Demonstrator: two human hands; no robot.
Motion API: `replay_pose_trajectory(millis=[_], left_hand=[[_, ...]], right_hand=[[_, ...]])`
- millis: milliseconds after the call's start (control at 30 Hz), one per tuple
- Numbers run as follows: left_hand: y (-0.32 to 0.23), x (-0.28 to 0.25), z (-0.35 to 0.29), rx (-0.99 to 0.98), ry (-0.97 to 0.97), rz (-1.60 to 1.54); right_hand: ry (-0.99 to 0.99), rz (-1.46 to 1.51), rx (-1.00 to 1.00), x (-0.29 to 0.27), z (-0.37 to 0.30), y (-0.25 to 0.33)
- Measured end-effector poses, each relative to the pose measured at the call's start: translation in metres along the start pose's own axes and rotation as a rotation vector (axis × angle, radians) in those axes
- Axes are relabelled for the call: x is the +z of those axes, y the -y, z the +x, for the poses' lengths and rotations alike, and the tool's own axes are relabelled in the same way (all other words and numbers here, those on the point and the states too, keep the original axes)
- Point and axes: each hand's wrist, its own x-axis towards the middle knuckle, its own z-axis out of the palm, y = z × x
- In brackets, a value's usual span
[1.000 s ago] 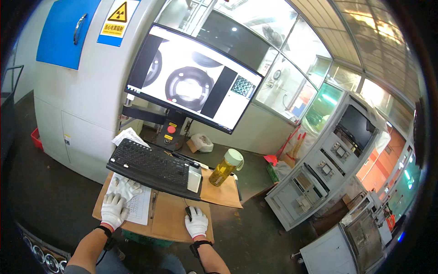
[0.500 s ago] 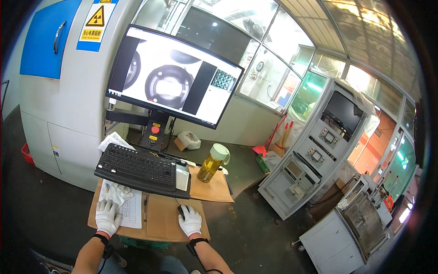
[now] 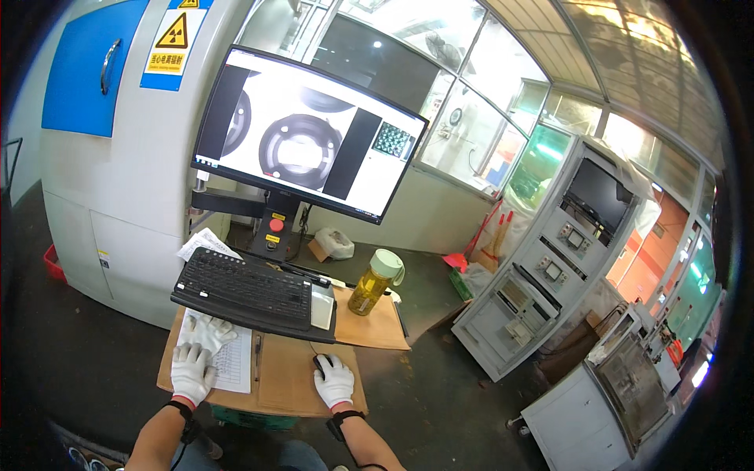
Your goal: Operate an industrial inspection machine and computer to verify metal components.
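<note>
Resting palm-down, the right hand covers a black computer mouse, of which only the front edge shows ahead of the fingers; the hand is closed loosely over it. The left hand lies flat with fingers spread on a printed paper form, gripping nothing. Both hands wear white knit gloves, and each wrist carries a dark strap. The hands are well apart, both on a brown cardboard-covered table.

A spare pair of white gloves lies just ahead of the left hand, touching its fingertips. A pen lies on the table between the hands, just beside the form's right edge. A black keyboard sits ahead of both hands on a raised tray. A small white box rests at the keyboard's right end, ahead of the right hand. A bottle of yellow liquid with a pale green lid stands upright ahead and to the right of the right hand. A large monitor showing a greyscale ring-shaped part stands beyond the keyboard. A red push-button sits on the monitor stand.
</note>
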Motion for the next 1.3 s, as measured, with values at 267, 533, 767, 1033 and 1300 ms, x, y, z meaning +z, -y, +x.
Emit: replay_pose_trajectory(millis=[267, 533, 767, 1033, 1300], left_hand=[[-0.004, -0.003, 0.001, 0.001, -0.037, -0.024], [-0.01, -0.012, 0.004, 0.003, -0.081, -0.008], [-0.008, -0.009, 0.003, 0.005, -0.096, -0.022], [-0.003, -0.007, -0.001, -0.018, -0.024, -0.013], [-0.004, -0.008, -0.001, -0.016, -0.043, -0.017]], right_hand=[[0.025, 0.002, 0.055, -0.004, 0.0, 0.002], [-0.003, 0.007, 0.044, -0.001, 0.0, 0.0], [0.01, 0.004, 0.036, 0.003, 0.0, -0.005], [0.015, -0.018, 0.043, 0.011, -0.002, -0.009], [-0.003, 0.003, 0.044, 0.011, -0.003, -0.008]])
